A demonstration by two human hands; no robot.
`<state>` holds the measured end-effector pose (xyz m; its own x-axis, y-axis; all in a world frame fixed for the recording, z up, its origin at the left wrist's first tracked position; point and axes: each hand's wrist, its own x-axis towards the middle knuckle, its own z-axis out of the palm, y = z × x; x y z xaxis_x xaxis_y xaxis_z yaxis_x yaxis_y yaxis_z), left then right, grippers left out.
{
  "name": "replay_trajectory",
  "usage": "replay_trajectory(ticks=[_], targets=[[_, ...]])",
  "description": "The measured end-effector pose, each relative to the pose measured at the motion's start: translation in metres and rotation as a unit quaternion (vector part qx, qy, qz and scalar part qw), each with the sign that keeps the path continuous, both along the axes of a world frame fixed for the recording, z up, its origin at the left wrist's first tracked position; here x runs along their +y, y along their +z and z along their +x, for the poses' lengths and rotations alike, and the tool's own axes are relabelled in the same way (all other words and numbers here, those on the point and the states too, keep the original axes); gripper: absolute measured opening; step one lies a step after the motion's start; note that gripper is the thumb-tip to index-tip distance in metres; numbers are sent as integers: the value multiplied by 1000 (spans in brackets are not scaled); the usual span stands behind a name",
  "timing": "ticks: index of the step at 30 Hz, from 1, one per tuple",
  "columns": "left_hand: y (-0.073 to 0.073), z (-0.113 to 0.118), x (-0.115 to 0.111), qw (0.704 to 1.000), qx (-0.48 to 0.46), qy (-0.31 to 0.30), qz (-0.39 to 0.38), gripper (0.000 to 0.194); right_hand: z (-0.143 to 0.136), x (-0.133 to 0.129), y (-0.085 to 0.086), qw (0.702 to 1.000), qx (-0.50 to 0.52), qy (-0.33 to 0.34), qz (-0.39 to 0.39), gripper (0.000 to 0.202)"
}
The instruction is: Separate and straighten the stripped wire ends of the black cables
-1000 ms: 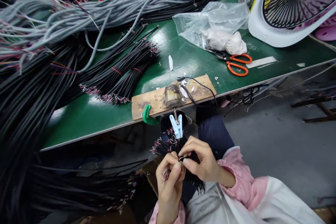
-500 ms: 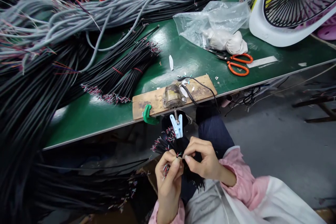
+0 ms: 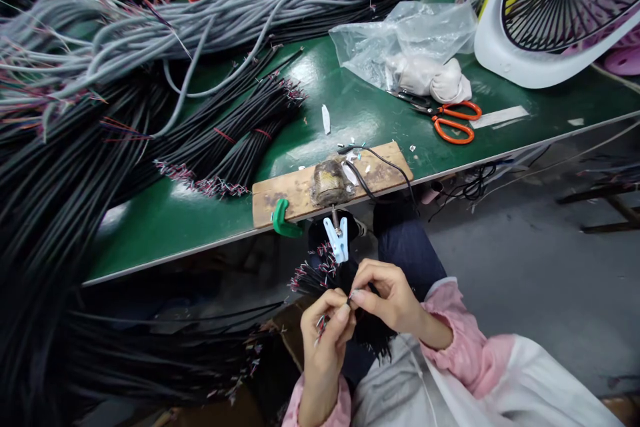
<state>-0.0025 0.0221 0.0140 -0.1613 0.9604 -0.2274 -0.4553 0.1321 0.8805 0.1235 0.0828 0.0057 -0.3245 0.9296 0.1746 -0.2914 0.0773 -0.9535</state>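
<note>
My left hand (image 3: 326,330) is closed, with thumb and forefinger pinching a black cable near its end. Red and white wire ends (image 3: 321,325) poke out between its fingers. Fingertip to fingertip with it, my right hand (image 3: 383,297) pinches the thin wires at that cable's tip, which are mostly covered by the fingers. Just beyond the hands, a bundle of black cables (image 3: 315,278) with red and white ends lies over my lap. Above the bundle, a light blue clothes peg (image 3: 337,240) sits on the shaft of a small motor (image 3: 329,183).
The motor rests on a wooden board (image 3: 270,199), held by a green clamp (image 3: 285,219) at the table edge. Grey cables (image 3: 215,20) and black cable bundles (image 3: 215,140) cover the left. Orange-handled scissors (image 3: 455,121), a plastic bag (image 3: 400,33) and a fan (image 3: 493,57) stand right.
Both hands have shifted slightly; the left moved a little right and up. The coloured wires visible between the fingertips before are now mostly covered by them.
</note>
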Motion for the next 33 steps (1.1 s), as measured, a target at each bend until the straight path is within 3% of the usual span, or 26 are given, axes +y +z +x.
replay_trajectory(ticks=[7, 17, 33], targets=[[3, 2, -2, 999, 28, 21, -17, 28, -2, -3, -2, 999, -18, -36, 7, 13], [-2, 3, -6, 998, 41, 34, -16, 29, -3, -4, 1, 997, -29, -65, 29, 11], [0, 7, -2, 999, 29, 44, 0, 34, -5, -6, -1, 997, -34, -61, 26, 11]])
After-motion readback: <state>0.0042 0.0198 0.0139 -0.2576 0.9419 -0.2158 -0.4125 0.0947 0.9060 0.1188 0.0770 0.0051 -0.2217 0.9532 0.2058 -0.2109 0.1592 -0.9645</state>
